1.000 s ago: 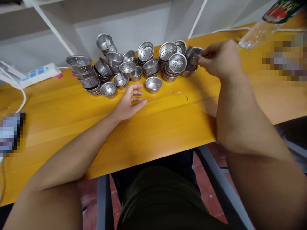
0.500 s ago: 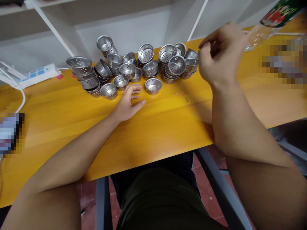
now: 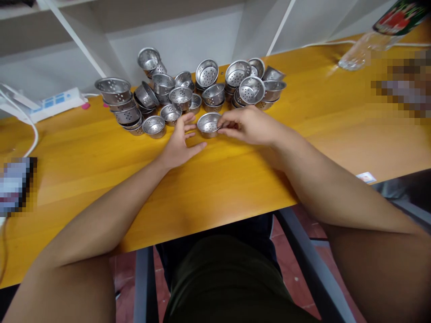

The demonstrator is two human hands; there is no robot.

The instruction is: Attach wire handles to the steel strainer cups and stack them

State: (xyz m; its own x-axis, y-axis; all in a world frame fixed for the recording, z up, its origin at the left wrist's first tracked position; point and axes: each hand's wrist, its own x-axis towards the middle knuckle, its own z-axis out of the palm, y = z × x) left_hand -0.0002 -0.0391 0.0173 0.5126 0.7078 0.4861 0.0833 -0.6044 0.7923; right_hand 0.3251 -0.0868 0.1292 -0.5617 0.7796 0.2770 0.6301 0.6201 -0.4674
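A small perforated metal cup (image 3: 208, 130) stands upright on the table between my two hands. The fingers of my right hand (image 3: 247, 125) pinch its right rim. On the cup's left side rests my left hand (image 3: 180, 143), its fingers spread and holding nothing, close to the cup. Behind my left fingertips stand single cups of the same kind, one shallow cup (image 3: 154, 127) among them. Farther back, several more lie tilted or stacked, such as the tall stack (image 3: 126, 115) at left and the leaning cup (image 3: 252, 90) behind my right hand.
A white power strip (image 3: 59, 104) lies at the back left, with a pixelated device (image 3: 15, 184) nearer the left edge. At the back right is a clear plastic bottle (image 3: 357, 54) with a green label. White shelving (image 3: 175, 40) closes off the wooden table's (image 3: 202, 193) rear.
My right hand has come down and left from the air to the single cup and taken its rim. The cup has shifted slightly left. My left hand has barely moved.
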